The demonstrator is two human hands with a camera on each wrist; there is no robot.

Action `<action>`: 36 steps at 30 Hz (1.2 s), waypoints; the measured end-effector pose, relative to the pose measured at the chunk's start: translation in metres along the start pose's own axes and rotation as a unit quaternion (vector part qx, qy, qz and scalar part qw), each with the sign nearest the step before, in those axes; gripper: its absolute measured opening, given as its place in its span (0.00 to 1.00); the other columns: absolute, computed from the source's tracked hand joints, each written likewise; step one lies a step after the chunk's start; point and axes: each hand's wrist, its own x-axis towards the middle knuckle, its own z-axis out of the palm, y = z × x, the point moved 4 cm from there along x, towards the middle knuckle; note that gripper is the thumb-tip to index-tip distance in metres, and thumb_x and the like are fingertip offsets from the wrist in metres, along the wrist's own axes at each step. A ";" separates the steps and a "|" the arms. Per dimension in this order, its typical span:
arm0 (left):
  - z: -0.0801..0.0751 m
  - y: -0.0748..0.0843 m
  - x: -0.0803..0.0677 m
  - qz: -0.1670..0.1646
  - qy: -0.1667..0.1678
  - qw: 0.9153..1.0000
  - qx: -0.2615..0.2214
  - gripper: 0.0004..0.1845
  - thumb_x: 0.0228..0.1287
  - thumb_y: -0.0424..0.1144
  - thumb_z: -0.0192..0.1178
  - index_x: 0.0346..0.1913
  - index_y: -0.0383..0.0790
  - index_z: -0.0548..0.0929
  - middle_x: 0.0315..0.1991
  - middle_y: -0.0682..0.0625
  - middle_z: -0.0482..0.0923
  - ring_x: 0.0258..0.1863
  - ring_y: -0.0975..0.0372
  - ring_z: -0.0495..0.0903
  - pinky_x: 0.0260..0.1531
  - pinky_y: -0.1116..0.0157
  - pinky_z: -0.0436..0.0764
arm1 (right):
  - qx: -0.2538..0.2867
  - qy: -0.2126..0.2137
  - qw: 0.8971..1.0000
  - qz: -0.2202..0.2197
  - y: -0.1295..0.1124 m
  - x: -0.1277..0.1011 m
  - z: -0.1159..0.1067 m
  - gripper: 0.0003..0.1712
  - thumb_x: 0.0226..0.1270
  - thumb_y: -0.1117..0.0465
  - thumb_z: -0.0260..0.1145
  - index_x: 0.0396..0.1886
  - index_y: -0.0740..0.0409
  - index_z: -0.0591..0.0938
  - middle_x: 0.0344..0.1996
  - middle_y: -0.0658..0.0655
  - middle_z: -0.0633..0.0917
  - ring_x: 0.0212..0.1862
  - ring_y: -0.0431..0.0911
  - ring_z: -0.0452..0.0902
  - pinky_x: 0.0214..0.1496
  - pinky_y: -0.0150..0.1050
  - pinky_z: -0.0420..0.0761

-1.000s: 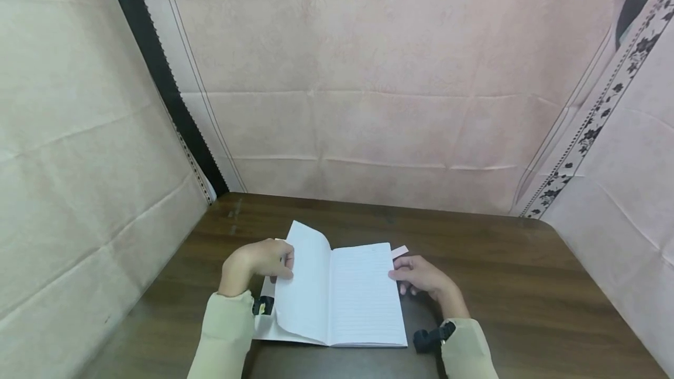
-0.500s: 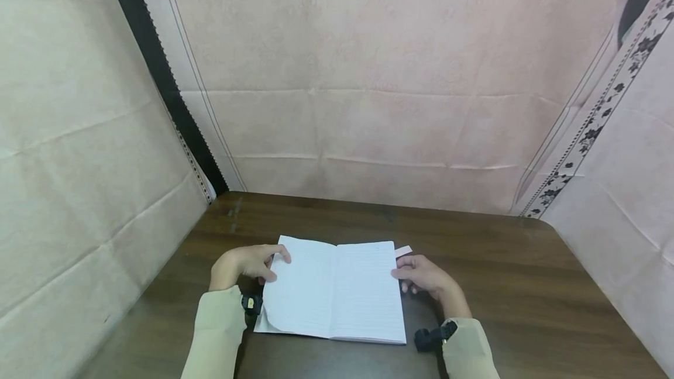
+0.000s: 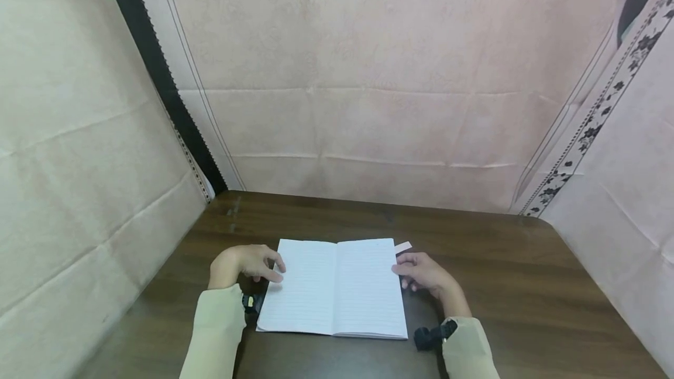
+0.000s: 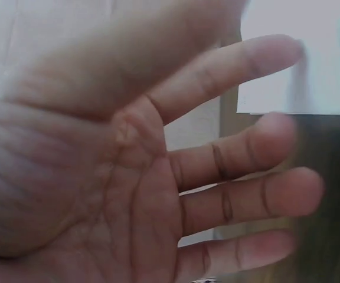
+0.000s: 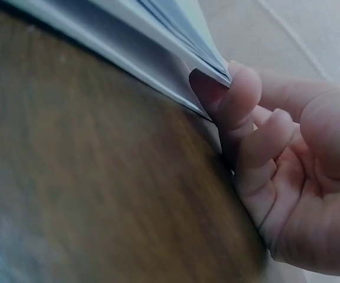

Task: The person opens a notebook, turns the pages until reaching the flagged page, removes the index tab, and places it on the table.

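Observation:
An open notebook (image 3: 310, 294) with white lined pages lies on the brown wooden table. My left hand (image 3: 251, 263) is at its left edge, the fingertips over or against the left page; in the left wrist view the fingers (image 4: 217, 162) are spread and nothing lies between them. At the right edge, my right hand (image 3: 423, 274) pinches a bundle of pages (image 5: 185, 35) between thumb and fingers. The right wrist view shows a gap between that bundle and the part below. A small pale strip (image 3: 403, 247) sticks out beyond the notebook's upper right edge.
The wooden table (image 3: 489, 285) extends on both sides of the notebook. Pale cloth (image 3: 358, 92) hangs behind it and at both sides. A dark wrist strap mount (image 3: 429, 339) sits by the right sleeve.
The left hand has carried a page over to the left and let it go; it now lies flat, with lines showing. The right hand has stayed at the right edge.

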 end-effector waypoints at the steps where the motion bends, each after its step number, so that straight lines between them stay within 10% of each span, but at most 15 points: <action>1: -0.001 0.003 -0.001 0.003 -0.003 1.000 0.007 0.13 0.62 0.47 0.70 0.48 0.49 0.86 0.43 0.48 0.78 0.35 0.53 0.79 0.38 0.53 0.78 | -0.004 0.001 1.000 -0.004 0.000 0.000 0.000 0.24 0.68 0.55 0.69 0.56 0.68 0.78 0.29 0.56 0.83 0.26 0.45 0.78 0.28 0.36 0.75; 20: 0.018 0.067 -0.008 0.012 -0.024 0.997 0.074 0.13 0.57 0.54 0.72 0.44 0.58 0.87 0.46 0.51 0.81 0.41 0.57 0.80 0.46 0.48 0.78 | -0.003 -0.053 0.998 -0.030 0.000 -0.006 -0.005 0.29 0.68 0.55 0.69 0.61 0.68 0.75 0.39 0.59 0.86 0.33 0.51 0.84 0.39 0.42 0.84; 36: 0.053 0.115 0.033 0.219 0.032 0.966 0.133 0.24 0.61 0.51 0.70 0.61 0.56 0.81 0.50 0.53 0.81 0.46 0.62 0.77 0.49 0.59 0.76 | 0.000 -0.075 0.996 -0.044 0.001 -0.010 -0.002 0.32 0.67 0.56 0.71 0.66 0.65 0.72 0.38 0.61 0.88 0.35 0.55 0.84 0.40 0.43 0.83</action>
